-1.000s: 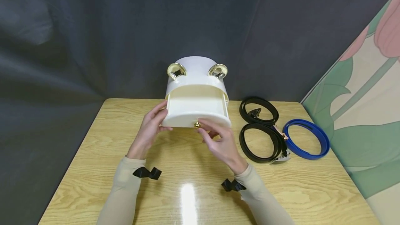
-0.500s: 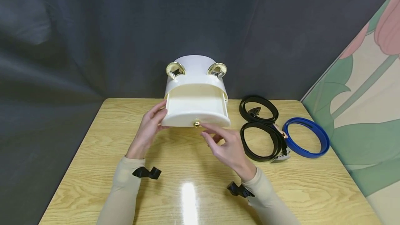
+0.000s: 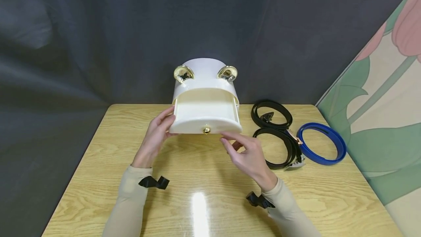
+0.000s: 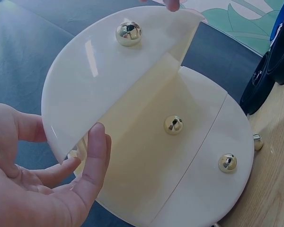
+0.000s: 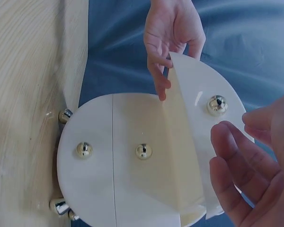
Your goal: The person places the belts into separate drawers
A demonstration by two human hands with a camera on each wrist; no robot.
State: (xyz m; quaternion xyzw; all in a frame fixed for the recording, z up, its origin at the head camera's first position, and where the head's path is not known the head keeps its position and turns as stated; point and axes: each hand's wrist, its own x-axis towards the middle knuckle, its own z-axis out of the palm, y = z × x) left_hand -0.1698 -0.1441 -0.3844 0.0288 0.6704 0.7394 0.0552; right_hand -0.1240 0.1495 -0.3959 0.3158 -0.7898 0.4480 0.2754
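A small white cabinet (image 3: 204,69) with two round gold ears (image 3: 184,73) stands at the table's far edge. Its top drawer (image 3: 189,124) is pulled out, bare inside, with a gold knob (image 3: 206,130) on its curved front. My left hand (image 3: 152,140) holds the left end of the drawer front, fingers wrapped about the corner in the left wrist view. My right hand (image 3: 250,156) is off the knob, fingers loosely bent and holding nothing, index fingertip close under the front's right end. Two lower drawers, each with a gold knob (image 5: 143,151), are shut.
Two coiled black belts, a far one (image 3: 288,116) and a nearer one (image 3: 291,149), lie right of the cabinet. Beside them is a coiled blue belt (image 3: 341,145). A dark curtain (image 3: 210,17) hangs behind the wooden table (image 3: 98,164); floral fabric (image 3: 388,127) is at the right.
My right hand has let go of the gold knob and moved right along the drawer front. My left hand stays on the drawer, which remains pulled out.
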